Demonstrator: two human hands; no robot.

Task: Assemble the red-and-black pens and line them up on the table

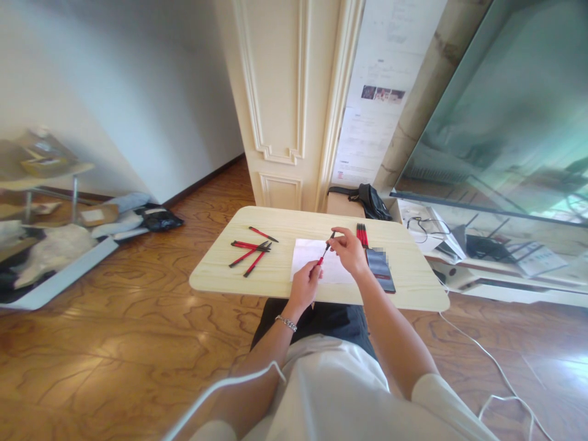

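Note:
My left hand [305, 285] is closed around the red barrel of a pen [320, 261], over a sheet of white paper [301, 252]. My right hand [348, 250] pinches a small black pen part [332, 235] at the pen's upper end; whether it is a cap is too small to tell. Several red and black pens [250, 252] lie loosely on the table to the left, some crossing each other. More such pens [362, 234] lie side by side beyond my right hand. A dark phone [380, 271] rests right of the paper, beside my right wrist.
The pale wooden table [416, 269] has rounded corners. A black bag [371, 201] sits behind it. On the right are a large screen [505, 122] and a white cabinet [496, 288] with cables. A white cable [487, 349] runs over the floor. Boxes and bags lie at left.

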